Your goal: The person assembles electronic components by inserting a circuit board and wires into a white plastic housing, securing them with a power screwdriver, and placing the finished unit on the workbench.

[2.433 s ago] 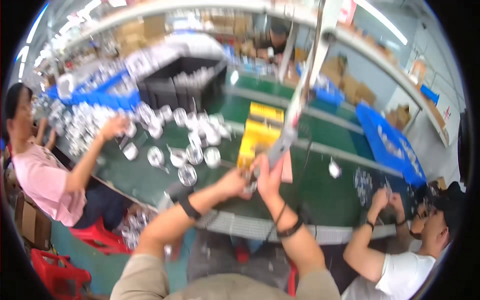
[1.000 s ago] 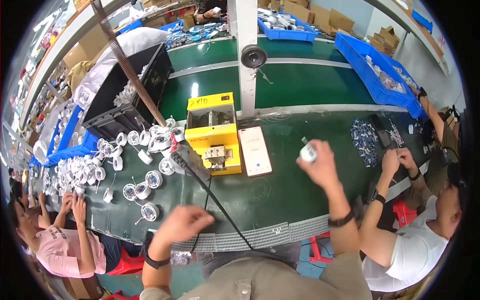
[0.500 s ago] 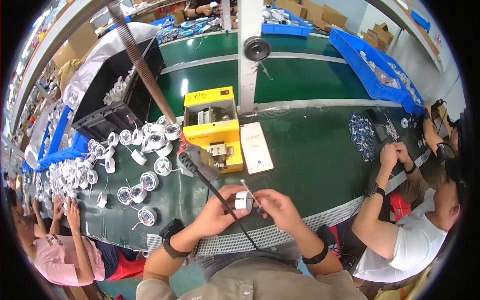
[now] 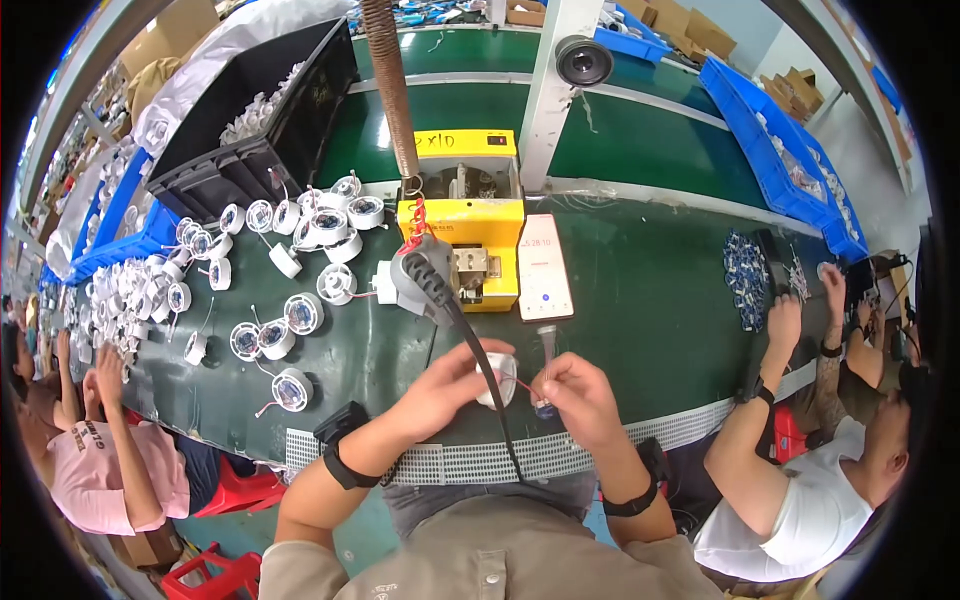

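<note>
My left hand is closed round a white round plastic housing, held just above the near edge of the green bench. Thin red wires run from the housing toward my right hand. Its fingers are pinched together on the wires, and a small dark blue circuit board hangs just under the fingertips. A pale translucent strip sticks up beyond that hand; whether the fingers hold it too I cannot tell. A black cord crosses in front of my left fingers.
Ahead hangs a grey tool, before a yellow machine and a phone. White round housings with boards spread leftward, near a black crate. Blue boards lie right; blue bins stand behind. Co-workers sit on both sides.
The view has shifted. The housing has turned in my left hand, and my right hand has drawn away from it, with red wires now stretched between them.
</note>
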Demonstrator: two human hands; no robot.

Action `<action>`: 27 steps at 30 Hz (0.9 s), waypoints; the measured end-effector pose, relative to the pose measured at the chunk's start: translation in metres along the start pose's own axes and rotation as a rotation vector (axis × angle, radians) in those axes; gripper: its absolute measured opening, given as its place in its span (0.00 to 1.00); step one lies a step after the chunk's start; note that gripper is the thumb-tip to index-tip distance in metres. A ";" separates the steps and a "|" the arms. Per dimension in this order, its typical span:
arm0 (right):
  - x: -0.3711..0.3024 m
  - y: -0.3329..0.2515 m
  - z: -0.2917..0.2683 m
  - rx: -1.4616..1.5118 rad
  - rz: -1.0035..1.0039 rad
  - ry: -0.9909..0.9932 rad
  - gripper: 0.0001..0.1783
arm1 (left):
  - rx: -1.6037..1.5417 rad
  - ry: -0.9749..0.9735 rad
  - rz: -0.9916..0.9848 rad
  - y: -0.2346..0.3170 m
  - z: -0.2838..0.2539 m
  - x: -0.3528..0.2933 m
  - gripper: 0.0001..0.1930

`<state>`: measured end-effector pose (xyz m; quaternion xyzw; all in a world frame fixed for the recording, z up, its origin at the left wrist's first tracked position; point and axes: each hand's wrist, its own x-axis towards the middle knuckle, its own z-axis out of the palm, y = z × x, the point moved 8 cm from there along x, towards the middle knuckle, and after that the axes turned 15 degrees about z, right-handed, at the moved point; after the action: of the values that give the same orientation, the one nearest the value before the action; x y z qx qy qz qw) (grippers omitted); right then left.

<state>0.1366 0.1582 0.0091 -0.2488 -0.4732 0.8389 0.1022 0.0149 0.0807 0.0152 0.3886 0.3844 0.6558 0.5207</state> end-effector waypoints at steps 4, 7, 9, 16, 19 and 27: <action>-0.009 -0.007 0.009 -0.239 -0.064 0.107 0.04 | -0.267 0.182 -0.124 -0.012 -0.007 0.000 0.22; -0.009 -0.007 0.012 -0.380 -0.125 0.206 0.02 | -0.353 0.220 -0.190 -0.016 -0.006 -0.001 0.21; -0.012 -0.011 0.015 -0.545 -0.265 0.231 0.02 | -0.360 0.253 -0.164 -0.013 -0.009 0.000 0.21; -0.009 -0.017 0.031 -0.644 -0.210 0.215 0.03 | -0.299 0.207 -0.179 -0.019 -0.007 -0.001 0.20; -0.009 -0.020 0.035 -0.755 -0.268 0.218 0.04 | -0.296 0.193 -0.190 -0.021 -0.008 -0.002 0.20; -0.001 -0.012 0.029 -0.643 -0.096 0.191 0.05 | -0.258 0.175 -0.203 -0.021 -0.006 -0.003 0.20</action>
<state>0.1220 0.1428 0.0315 -0.3233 -0.7130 0.6137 0.1020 0.0179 0.0807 -0.0065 0.2195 0.3782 0.6750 0.5943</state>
